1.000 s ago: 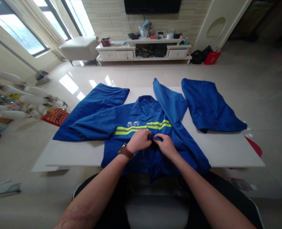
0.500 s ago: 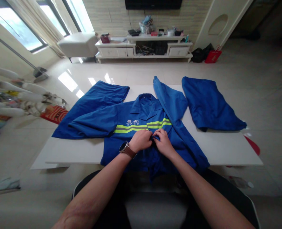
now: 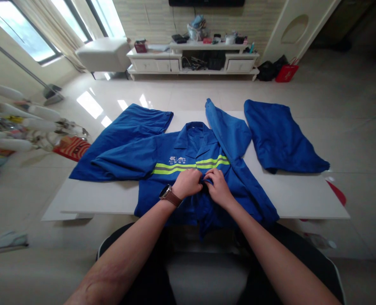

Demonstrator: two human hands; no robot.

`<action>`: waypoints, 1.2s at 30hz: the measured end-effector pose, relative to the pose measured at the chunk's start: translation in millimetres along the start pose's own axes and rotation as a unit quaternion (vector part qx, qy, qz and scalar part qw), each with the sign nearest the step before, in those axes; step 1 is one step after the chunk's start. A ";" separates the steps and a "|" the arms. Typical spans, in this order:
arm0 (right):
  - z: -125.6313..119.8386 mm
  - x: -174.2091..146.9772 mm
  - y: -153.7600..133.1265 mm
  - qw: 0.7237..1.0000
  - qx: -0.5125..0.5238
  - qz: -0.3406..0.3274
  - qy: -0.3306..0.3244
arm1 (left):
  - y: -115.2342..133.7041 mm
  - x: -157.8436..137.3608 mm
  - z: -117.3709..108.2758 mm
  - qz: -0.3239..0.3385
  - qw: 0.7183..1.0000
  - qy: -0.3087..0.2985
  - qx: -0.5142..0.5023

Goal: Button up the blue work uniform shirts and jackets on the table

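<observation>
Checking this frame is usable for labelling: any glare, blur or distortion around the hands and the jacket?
Head view: both hands and the blue work jacket with yellow reflective stripes are sharp and evenly lit; window glare falls on the glossy floor tiles; wide-angle bending and blur at the edges.

Both forearms are being left bare — no sleeves are being worn. A watch (image 3: 166,192) with a round dark face is being worn on the left wrist, a brown strap being wrapped around it. Dark clothing is being worn below — details unclear.
</observation>
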State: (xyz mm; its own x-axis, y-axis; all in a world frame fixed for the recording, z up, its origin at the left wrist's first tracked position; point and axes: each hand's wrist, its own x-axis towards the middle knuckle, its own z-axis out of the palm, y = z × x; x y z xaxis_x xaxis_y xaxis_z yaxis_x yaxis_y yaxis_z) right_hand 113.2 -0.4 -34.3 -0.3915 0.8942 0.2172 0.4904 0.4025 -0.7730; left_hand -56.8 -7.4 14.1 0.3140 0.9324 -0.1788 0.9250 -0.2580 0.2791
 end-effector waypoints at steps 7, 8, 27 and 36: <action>7.1 1.6 9.9 0.998 0.023 0.060 0.008 | 0.2 0.2 2.2 0.036 0.999 -0.009 0.013; 7.7 1.7 10.0 0.998 0.024 0.065 0.010 | 0.0 0.1 2.6 0.036 0.999 -0.009 0.014; 4.5 3.7 7.6 0.977 -0.064 0.192 0.072 | 6.6 -4.5 -1.1 0.031 0.999 -0.010 -0.013; 7.3 5.9 15.1 0.986 0.015 0.164 0.014 | -3.1 0.7 9.2 0.028 0.987 -0.138 -0.081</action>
State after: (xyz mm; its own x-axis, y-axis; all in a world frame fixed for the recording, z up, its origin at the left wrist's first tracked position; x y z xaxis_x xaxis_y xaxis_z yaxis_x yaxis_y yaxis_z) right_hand 112.5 9.6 -49.0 -0.1936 0.9806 -0.0302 0.5637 0.0860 -0.8215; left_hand -57.5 -8.3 4.4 0.4312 0.8073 -0.4029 0.8649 -0.2428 0.4393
